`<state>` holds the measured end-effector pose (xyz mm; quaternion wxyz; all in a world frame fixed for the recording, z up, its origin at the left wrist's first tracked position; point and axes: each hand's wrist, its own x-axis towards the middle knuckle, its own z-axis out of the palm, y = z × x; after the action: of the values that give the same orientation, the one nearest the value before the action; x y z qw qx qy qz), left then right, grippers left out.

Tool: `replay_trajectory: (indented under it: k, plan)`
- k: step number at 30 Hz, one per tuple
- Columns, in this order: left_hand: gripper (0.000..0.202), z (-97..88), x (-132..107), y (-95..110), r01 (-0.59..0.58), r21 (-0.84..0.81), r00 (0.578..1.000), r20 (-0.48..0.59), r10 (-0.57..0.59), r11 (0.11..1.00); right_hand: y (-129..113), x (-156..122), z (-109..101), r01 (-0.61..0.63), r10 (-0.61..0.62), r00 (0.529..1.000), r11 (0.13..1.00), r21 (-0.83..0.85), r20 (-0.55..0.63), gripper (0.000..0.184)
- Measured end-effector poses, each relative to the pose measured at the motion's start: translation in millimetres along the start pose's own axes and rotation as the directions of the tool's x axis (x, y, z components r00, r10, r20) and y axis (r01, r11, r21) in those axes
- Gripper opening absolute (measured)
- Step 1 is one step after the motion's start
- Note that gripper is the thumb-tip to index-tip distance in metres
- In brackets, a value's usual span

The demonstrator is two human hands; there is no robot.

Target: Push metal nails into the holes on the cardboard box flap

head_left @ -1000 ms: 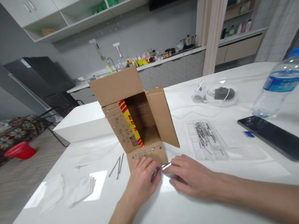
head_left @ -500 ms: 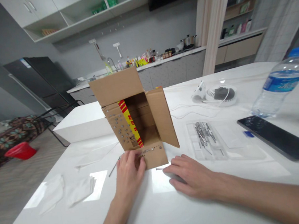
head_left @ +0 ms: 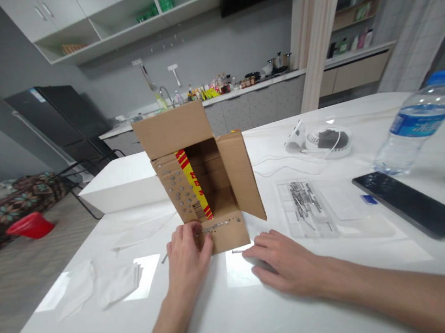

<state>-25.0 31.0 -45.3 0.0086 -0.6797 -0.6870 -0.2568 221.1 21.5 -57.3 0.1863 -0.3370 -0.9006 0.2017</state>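
An open cardboard box (head_left: 215, 175) stands on the white table, with grey round studs dotting its left flap (head_left: 174, 186). On its lower flap (head_left: 232, 236) runs a row of small studs or holes. My left hand (head_left: 187, 256) rests at the left end of that flap, fingers curled and the thumb touching it; anything between the fingertips is hidden. A thin metal rod (head_left: 164, 258) sticks out behind this hand. My right hand (head_left: 282, 259) lies on the table right of the flap, fingers bent around a nail (head_left: 237, 251) whose head points left. Something dark grey shows under its palm, perhaps shadow.
Right of the box lies a clear compartment case (head_left: 306, 210) with metal fasteners. Beyond it are a black phone (head_left: 414, 204), a water bottle (head_left: 417, 124) and a white fan-like device (head_left: 328, 141) with a cable. White tissues (head_left: 119, 284) lie on the left.
My left hand has shifted slightly left along the lower flap, uncovering more of the stud row. It now covers more of the thin rod. My right hand stays in place.
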Motion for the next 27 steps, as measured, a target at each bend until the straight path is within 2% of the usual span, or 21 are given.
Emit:
replay_trajectory:
  k: [8,17,22,27]
  plan:
    - [0.016,0.4,0.7,-2.3,-0.013,-0.045,1.000,0.015,0.014,0.999,-1.1,-0.8,-1.4,-0.003,0.003,1.000,1.000,0.007,0.010,0.017]
    - [0.015,-3.4,0.9,1.1,-0.033,-0.107,0.999,-0.033,0.030,0.994,-0.7,0.3,-1.0,-0.002,0.002,1.000,1.000,0.002,0.003,0.017]
    - [0.016,-9.8,-2.0,6.4,-0.079,-0.222,0.991,-0.127,0.052,0.972,1.2,0.1,0.5,-0.001,0.001,1.000,1.000,0.001,-0.004,0.016]
    - [0.012,-12.6,-8.6,9.0,-0.198,-0.261,0.957,-0.262,0.128,0.945,2.6,-1.0,2.6,0.010,-0.010,1.000,1.000,-0.004,-0.021,0.017]
